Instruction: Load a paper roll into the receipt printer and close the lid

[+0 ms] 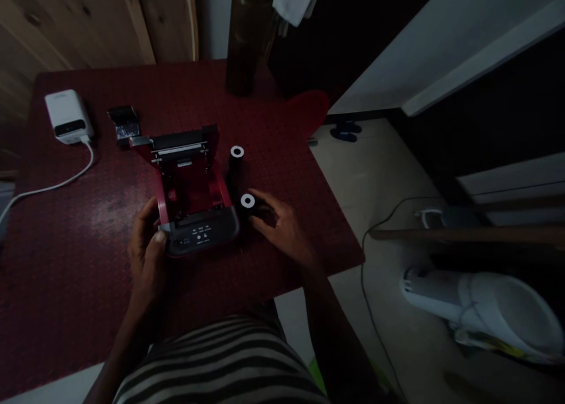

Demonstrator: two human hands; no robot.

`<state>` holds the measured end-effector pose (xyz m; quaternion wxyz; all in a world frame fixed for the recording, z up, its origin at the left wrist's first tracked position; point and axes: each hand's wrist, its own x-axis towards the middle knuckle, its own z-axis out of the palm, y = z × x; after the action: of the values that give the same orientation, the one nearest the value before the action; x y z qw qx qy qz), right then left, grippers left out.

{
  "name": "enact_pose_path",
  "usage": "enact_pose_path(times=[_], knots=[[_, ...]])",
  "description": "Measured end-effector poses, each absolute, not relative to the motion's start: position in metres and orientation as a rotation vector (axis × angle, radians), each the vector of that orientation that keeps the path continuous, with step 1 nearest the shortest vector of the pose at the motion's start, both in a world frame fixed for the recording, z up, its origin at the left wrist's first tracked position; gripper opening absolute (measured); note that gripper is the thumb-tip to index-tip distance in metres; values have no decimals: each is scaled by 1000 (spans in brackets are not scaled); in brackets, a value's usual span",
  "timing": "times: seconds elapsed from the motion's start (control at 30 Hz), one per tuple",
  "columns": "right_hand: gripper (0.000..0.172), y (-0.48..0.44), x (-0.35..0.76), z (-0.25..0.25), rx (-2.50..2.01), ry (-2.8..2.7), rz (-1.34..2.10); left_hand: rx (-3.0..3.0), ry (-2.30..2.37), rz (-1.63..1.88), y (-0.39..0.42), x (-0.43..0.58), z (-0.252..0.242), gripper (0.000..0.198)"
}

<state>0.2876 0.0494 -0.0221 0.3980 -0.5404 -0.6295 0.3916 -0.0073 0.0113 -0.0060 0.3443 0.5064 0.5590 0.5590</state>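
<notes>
On a dark red, patterned tabletop (286, 162): one boxy red-and-black device (192, 192), near the table's front edge, level and standing open. Lid (185, 140) raised at the far side, dark, with a pale bar across its inner face. Interior a deep red, hollow, red-walled at left and right. Front control panel (203, 236) black, rounded at the corners, with small white markings too small to read.

Left hand (148, 239): fingers curled along the device's left side, thumb upon its front left corner, gripping it.

Right hand (282, 227): thumb and forefinger set narrowly about the near roll (248, 207), just beside the device's right side. Roll white at the upper end, dark-centred, dark-sided; whether it touches the table cannot be told.

Far roll (236, 156): matching, upright, beyond the first.
</notes>
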Motion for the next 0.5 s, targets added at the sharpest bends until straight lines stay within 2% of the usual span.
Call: enact_pose_path(times=[0.1,0.27,0.33,0.5], knots=[[57,43,305,-15,-1383,-1627,1029,1327,1442,1443,11,-6,-5,63],[30,69,329,1,-1463,-1630,856,1260,1438,1449,11,-4,-7,64],[25,97,326,3,-1459,-1632,789,1247,1446,1447,10,-4,-6,61],[56,167,287,-8,-1466,-1642,847,1266,1441,1437,10,-2,-1,56]])
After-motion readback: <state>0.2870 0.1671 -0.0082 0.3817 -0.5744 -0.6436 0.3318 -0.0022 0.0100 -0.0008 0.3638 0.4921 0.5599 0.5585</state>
